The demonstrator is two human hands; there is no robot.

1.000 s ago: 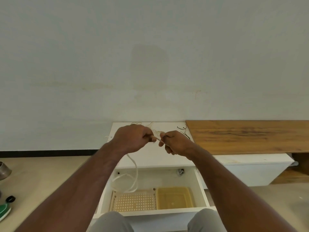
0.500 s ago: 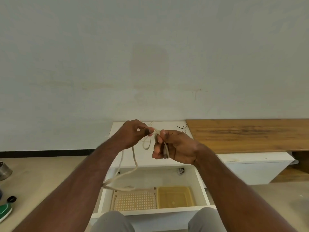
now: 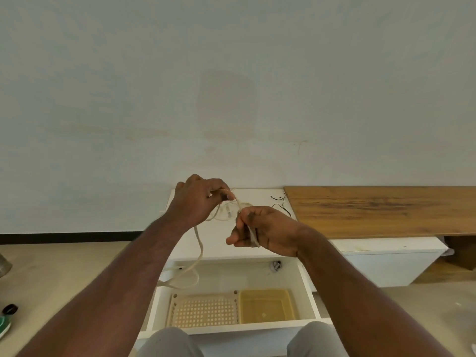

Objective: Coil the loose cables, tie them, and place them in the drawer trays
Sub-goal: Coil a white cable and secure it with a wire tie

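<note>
Here, in the head view, a thin cream-white flexible cable (image 3: 198, 249) is pinched by the curled fingers of the left hand (image 3: 197, 202) and wrapped into loops clamped in the curled fingers of the right hand (image 3: 262, 231). Its slack tail is seen hanging over the open white drawer (image 3: 307, 287), above the perforated beige plastic tray (image 3: 203, 310) and beside the solid yellow plastic tray (image 3: 266, 304). The coil could spring open if either pinch were loosened, and the tail could be snagged on the drawer edge. No brand, label or writing can be read.
</note>
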